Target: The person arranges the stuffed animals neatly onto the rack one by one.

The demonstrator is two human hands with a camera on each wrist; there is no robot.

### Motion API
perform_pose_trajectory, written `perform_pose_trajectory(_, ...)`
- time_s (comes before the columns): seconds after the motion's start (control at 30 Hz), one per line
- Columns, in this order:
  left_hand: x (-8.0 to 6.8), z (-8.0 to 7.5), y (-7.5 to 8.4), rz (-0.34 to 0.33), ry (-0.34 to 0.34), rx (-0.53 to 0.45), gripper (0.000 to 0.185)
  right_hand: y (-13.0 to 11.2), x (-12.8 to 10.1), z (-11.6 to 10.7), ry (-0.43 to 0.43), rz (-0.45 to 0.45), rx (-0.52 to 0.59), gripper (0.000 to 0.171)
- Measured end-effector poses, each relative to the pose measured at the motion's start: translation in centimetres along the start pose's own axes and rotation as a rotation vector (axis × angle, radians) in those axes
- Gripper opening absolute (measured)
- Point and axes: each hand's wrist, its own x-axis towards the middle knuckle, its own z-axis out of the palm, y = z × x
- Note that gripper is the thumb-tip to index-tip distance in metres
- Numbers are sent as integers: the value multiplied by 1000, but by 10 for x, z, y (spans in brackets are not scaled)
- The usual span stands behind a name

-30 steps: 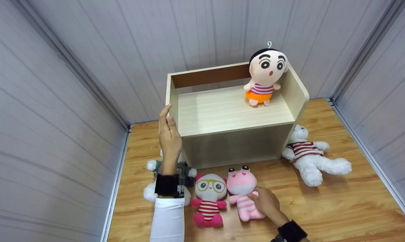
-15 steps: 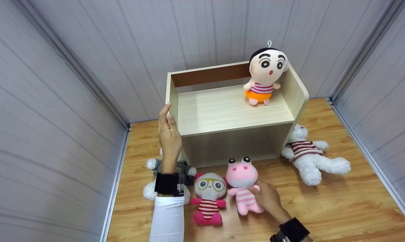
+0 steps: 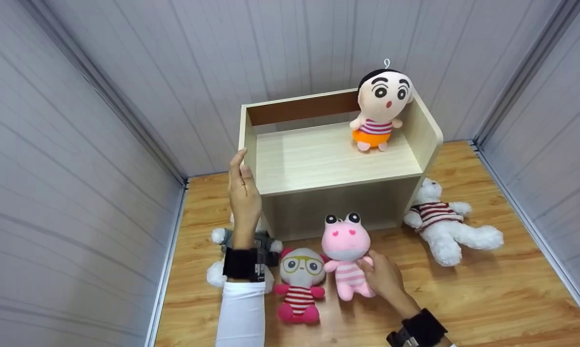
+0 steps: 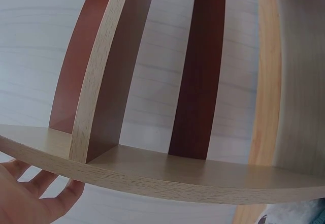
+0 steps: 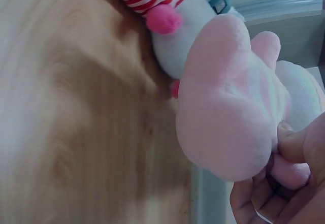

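Pink frog plush (image 3: pixel 346 255): long axis points head-first toward shelf (image 3: pixel 314 156); right hand (image 3: pixel 385 278) pinches its side; left hand (image 3: pixel 244 197), fingers extended, touches shelf.

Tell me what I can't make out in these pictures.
Most of the face of the fluffy white plush in grey clothes: head view, hidden by the left arm.
Part of the head of the fluffy white plush in red stripes: head view, hidden by the pale wooden shelf.
Fingertips of the right hand, thumb aside: right wrist view, hidden by the pink striped plush toy.
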Motion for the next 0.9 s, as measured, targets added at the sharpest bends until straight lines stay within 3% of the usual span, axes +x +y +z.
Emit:
perform_pose_trajectory(0.4,0,-1,0,-7,-12,7,38,-33,-1,-28,118,-120,82,8)
perform_pose_trajectory(0.9,-1,-1,1,-13,-27,11,38,-51,4,-49,224,-208,139,8)
